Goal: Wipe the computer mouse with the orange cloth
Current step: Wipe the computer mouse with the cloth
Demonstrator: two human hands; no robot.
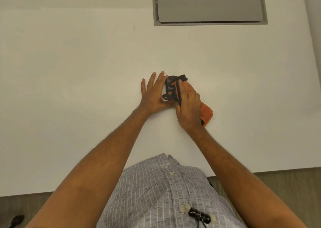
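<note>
An orange cloth (206, 114) with dark patterned edging is bunched in my right hand (189, 108), which presses it down onto the computer mouse (164, 97). Only a small white sliver of the mouse shows at the cloth's left edge; the rest is hidden under the cloth and my fingers. My left hand (153, 92) lies against the mouse's left side, fingers spread flat on the white table (86, 71), steadying it.
A grey recessed cable hatch (210, 10) sits in the table at the back right. The table's near edge runs just in front of my striped shirt (165, 193). A dark object (16, 220) lies on the floor at lower left.
</note>
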